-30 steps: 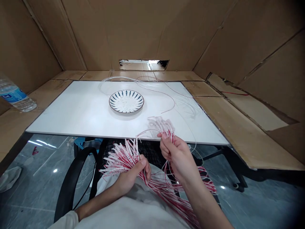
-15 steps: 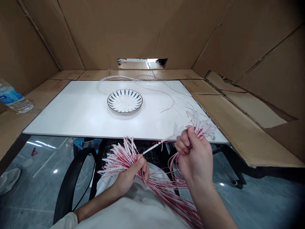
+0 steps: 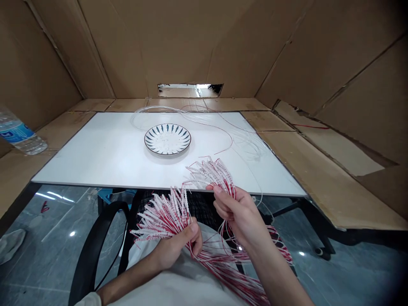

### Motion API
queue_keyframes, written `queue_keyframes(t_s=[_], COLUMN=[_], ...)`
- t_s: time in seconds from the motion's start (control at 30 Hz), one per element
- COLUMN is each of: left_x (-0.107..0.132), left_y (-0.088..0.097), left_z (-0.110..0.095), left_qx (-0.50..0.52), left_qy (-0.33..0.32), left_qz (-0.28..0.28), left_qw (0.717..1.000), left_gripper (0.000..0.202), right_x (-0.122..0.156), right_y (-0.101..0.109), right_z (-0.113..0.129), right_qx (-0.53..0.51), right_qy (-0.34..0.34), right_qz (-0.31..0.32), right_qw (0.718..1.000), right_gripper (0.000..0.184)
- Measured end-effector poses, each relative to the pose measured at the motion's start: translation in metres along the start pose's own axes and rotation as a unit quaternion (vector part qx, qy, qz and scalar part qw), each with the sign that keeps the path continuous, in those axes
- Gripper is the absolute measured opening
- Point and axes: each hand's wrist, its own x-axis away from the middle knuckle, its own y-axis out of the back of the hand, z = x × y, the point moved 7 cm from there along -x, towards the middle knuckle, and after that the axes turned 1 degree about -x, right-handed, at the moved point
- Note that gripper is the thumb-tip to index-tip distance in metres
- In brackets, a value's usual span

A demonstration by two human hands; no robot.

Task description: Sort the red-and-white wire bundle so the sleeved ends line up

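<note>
A sheaf of red-and-white beaded plastic strands [image 3: 161, 219] is clenched in the left hand [image 3: 175, 248] at lower centre of the frame, and a smaller tuft of the same strands [image 3: 212, 172] is grasped by the right hand [image 3: 239, 214] just to its right. Loose ends trail toward the bottom edge. At mid-frame, a round white plate with blue petal marks [image 3: 145, 140] rests on a white rectangular board [image 3: 95, 165], with thin clear tubing [image 3: 204, 118] looped across the board's upper part. A clear water bottle [image 3: 21, 138] lies at far left.
</note>
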Motion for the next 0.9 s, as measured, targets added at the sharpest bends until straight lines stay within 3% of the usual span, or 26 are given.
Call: queue_keyframes(t_s=[0.2, 0.33, 0.47, 0.63, 0.73, 0.9], left_x=[0.003, 0.005, 0.004, -0.002, -0.005, -0.005], left_y=[-0.008, -0.009, -0.007, -0.003, 0.000, 0.001], left_z=[-0.005, -0.005, -0.002, 0.005, 0.007, 0.007], left_qx=[-0.083, -0.087, -0.066, 0.049, 0.082, 0.073], left_qy=[0.014, 0.022, 0.022, 0.013, 0.003, 0.002], left_qz=[0.057, 0.071, 0.065, 0.031, 0.017, 0.003], left_qw=[0.995, 0.993, 0.995, 0.998, 0.996, 0.997], left_gripper=[0.051, 0.050, 0.048, 0.041, 0.040, 0.041], right_x=[0.001, -0.001, -0.004, -0.003, -0.002, -0.002], right_y=[-0.010, -0.016, -0.007, 0.007, 0.005, -0.010], right_z=[-0.012, -0.021, -0.009, 0.009, 0.004, -0.017], right_qx=[0.061, 0.069, -0.004, -0.077, -0.046, 0.048], right_qy=[-0.030, -0.050, -0.001, 0.040, 0.013, -0.037], right_qz=[0.052, 0.096, 0.031, -0.061, -0.062, -0.007], right_qw=[0.996, 0.992, 1.000, 0.994, 0.997, 0.998], right_gripper=[0.034, 0.036, 0.034, 0.034, 0.037, 0.043])
